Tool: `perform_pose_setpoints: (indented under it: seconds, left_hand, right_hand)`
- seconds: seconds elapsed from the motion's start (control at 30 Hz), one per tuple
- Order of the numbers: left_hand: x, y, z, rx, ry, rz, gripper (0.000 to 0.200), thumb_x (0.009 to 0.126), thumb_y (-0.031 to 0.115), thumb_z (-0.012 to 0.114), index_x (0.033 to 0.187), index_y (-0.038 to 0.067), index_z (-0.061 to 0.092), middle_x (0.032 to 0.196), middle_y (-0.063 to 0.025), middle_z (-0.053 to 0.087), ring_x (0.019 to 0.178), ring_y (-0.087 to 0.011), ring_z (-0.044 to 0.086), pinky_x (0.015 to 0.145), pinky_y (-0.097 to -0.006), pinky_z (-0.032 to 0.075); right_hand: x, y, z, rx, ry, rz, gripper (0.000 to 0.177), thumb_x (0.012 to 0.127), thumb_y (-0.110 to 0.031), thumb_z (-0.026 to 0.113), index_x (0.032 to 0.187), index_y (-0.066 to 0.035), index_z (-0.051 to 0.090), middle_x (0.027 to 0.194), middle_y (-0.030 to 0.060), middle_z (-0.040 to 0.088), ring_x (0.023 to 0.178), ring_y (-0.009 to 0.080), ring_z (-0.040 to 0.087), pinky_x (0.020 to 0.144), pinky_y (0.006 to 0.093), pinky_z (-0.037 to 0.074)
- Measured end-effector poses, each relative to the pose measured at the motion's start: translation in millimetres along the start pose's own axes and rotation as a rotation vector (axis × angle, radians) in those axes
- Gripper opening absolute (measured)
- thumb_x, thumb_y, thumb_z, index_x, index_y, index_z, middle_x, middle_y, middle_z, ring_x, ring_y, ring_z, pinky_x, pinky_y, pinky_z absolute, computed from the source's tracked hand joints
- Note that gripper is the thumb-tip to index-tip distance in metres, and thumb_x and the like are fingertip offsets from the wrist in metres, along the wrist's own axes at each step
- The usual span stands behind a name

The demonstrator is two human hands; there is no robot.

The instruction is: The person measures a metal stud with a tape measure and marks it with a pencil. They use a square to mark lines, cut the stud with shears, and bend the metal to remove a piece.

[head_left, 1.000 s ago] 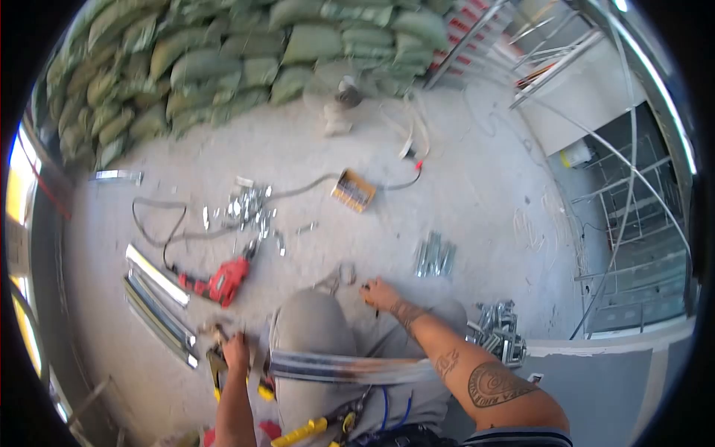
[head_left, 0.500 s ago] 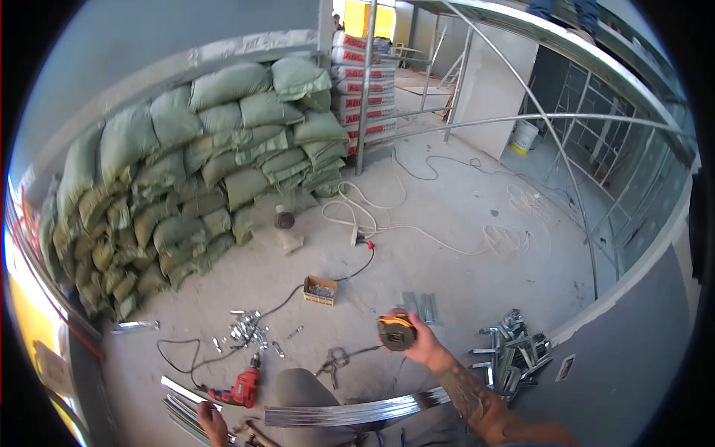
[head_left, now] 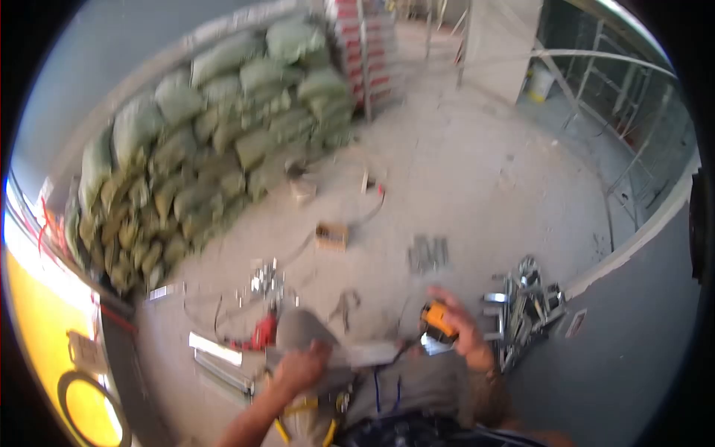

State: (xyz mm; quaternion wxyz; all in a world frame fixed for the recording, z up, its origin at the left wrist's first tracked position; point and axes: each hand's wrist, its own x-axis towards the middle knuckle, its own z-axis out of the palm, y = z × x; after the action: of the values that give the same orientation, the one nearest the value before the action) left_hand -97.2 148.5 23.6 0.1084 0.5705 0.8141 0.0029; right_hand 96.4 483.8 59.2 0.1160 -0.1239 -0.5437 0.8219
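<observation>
My right hand (head_left: 471, 337) grips a yellow-and-black tape measure (head_left: 439, 320) above my lap, right of centre. Over my thigh, my left hand (head_left: 304, 365) is closed, its fingers curled and smeared by motion. What it holds, if anything, I cannot make out. A shiny metal profile (head_left: 369, 354) lies across my legs between the hands, partly hidden by them. Just beyond my left hand, a red power drill (head_left: 261, 334) rests on the floor, partly behind my knee. More metal profiles (head_left: 223, 365) lie at the left.
Metal brackets (head_left: 527, 313) are heaped by the grey wall at right. Small metal fittings (head_left: 266, 281), an open cardboard box (head_left: 331, 235) and flat metal pieces (head_left: 428, 253) lie on the floor ahead. Stacked green sacks (head_left: 223, 127) line the left wall. Scaffold tubes (head_left: 596, 67) stand at back right.
My view has tilted down and blurred. My left hand has moved from the profiles at left to over my lap. My right hand has drawn the tape measure closer and turned it.
</observation>
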Motion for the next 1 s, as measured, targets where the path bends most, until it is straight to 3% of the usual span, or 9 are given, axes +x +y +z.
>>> perform_pose_setpoints:
  seconds: [0.07,0.2,0.3,0.4,0.5,0.6,0.73,0.93,1.0]
  left_hand:
    - [-12,-22,39,0.115,0.165,0.102,0.039,0.088,0.018,0.056,0.126,0.009,0.059,0.123,-0.0209,0.063,0.067,-0.0343,0.070,0.054,-0.0429,0.057]
    - [-20,7,-61,-0.105,-0.030,-0.156,0.051,0.082,0.015,0.067,0.132,0.006,0.056,0.122,-0.0180,0.063,0.076,-0.0335,0.071,0.062,-0.0413,0.059]
    - [-24,27,-79,-0.222,0.110,-0.188,0.064,0.081,0.018,0.076,0.138,0.003,0.053,0.120,-0.0174,0.064,0.081,-0.0312,0.070,0.068,-0.0390,0.059]
    - [-19,68,-74,-1.002,0.234,-0.152,0.059,0.085,0.020,0.078,0.139,0.007,0.057,0.118,-0.0118,0.067,0.073,-0.0177,0.063,0.063,-0.0310,0.051]
    - [-7,96,-72,-1.307,0.126,-0.145,0.052,0.085,0.018,0.078,0.133,0.005,0.061,0.111,-0.0111,0.069,0.076,-0.0168,0.061,0.065,-0.0308,0.050]
    - [2,101,-57,-1.300,0.300,-0.146,0.044,0.083,0.009,0.081,0.123,0.004,0.064,0.095,0.0031,0.067,0.062,-0.0029,0.040,0.055,-0.0213,0.036]
    - [10,110,-61,-1.653,0.166,-0.253,0.027,0.084,0.009,0.082,0.103,0.006,0.064,0.083,0.0082,0.056,0.062,-0.0013,0.038,0.053,-0.0217,0.032]
    - [-28,48,-67,-1.698,0.348,-0.455,0.019,0.085,0.003,0.075,0.100,0.004,0.063,0.090,0.0006,0.065,0.083,-0.0074,0.061,0.072,-0.0252,0.051]
    - [-54,3,-84,-1.405,0.523,-0.673,0.018,0.088,0.000,0.071,0.105,0.002,0.067,0.095,-0.0042,0.070,0.087,-0.0135,0.069,0.077,-0.0256,0.055]
  right_hand:
    - [-8,-16,5,-0.127,-0.020,-0.019,0.074,0.089,-0.034,0.059,0.151,-0.001,0.036,0.128,0.0109,0.054,0.116,0.0182,0.054,0.100,0.0310,0.043]
    - [-10,-51,21,-0.211,-0.165,-0.004,0.080,0.085,-0.030,0.063,0.153,-0.002,0.033,0.118,0.0095,0.057,0.103,0.0151,0.056,0.090,0.0273,0.047]
    - [-17,-59,45,-0.273,-0.189,-0.004,0.081,0.082,-0.023,0.066,0.153,-0.005,0.033,0.112,0.0110,0.060,0.097,0.0156,0.060,0.084,0.0277,0.050]
    - [-21,-64,96,-0.810,-0.379,0.055,0.086,0.078,-0.015,0.071,0.154,-0.010,0.032,0.113,0.0205,0.065,0.091,0.0271,0.071,0.078,0.0371,0.057]
    - [-24,-42,119,-0.957,-0.422,-0.007,0.077,0.075,-0.022,0.079,0.140,-0.004,0.040,0.106,0.0213,0.067,0.089,0.0369,0.071,0.074,0.0413,0.057]
    - [-18,-48,120,-1.110,-0.365,0.034,0.076,0.074,-0.027,0.081,0.134,-0.002,0.042,0.104,0.0202,0.067,0.089,0.0383,0.070,0.076,0.0437,0.056]
    - [-12,-51,107,-1.060,-0.463,0.052,0.086,0.070,-0.040,0.089,0.134,-0.006,0.043,0.108,0.0190,0.067,0.091,0.0384,0.070,0.079,0.0440,0.056]
    - [-5,-62,67,-1.224,-0.302,0.187,0.064,0.080,-0.033,0.080,0.132,-0.010,0.050,0.113,0.0189,0.065,0.098,0.0378,0.068,0.083,0.0418,0.055]
    - [-2,-56,31,-1.224,-0.221,0.209,0.055,0.084,-0.027,0.076,0.130,-0.009,0.052,0.111,0.0182,0.064,0.100,0.0371,0.066,0.085,0.0409,0.054]
